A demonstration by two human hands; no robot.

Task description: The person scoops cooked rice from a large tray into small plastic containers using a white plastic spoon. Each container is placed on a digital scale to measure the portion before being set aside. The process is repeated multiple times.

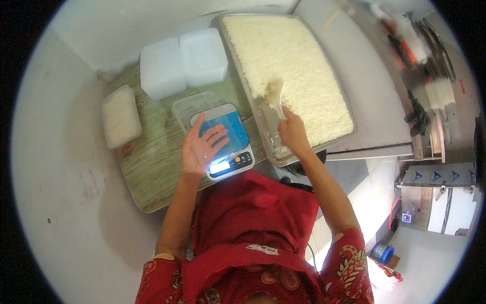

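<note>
My left hand [203, 146] is turned palm up above a white digital kitchen scale [243, 157] with a blue top. A clear plastic container [186, 106] appears to lie across this palm, the fingers showing through it; its exact outline is hard to make out. My right hand [294, 131] grips the handle of a pale rice scoop [280, 97]. The scoop's head dips into white cooked rice [288, 57], which fills most of a large metal tray [262, 146]. Near my right hand, the tray's front left corner is mostly bare metal with stuck grains.
Two stacks of translucent plastic containers [163, 68] stand against the back wall. At the left, a filled, closed container [121, 117] sits on the green wood-grain board [159, 171]. A wall shelf [417, 144] with blurred items and a metal appliance [436, 205] are at the right.
</note>
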